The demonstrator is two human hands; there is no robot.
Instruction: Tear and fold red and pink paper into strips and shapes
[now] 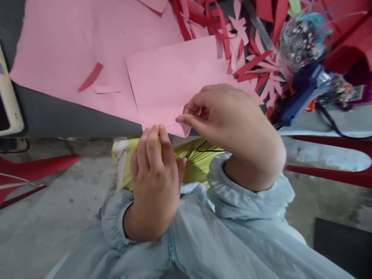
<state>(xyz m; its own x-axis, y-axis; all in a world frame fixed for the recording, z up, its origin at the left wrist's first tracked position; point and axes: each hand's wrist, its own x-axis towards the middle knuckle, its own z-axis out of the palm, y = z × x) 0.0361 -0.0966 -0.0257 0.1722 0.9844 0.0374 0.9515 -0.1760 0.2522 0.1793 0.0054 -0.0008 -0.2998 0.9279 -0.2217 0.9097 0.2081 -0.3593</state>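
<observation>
A sheet of pink paper lies at the table's near edge, with a narrow strip folded up along its near side. My right hand pinches the right part of that fold between thumb and fingers, and the paper there is lifted and bent. My left hand has its fingers stretched out, with the fingertips resting on the left part of the fold. Its thumb is held apart from the paper.
Beneath lies a larger pink sheet bearing a red scrap. Red and pink paper cuttings crowd the back right, beside a blue glue gun and a clear bag of beads. A white-edged device sits at far left.
</observation>
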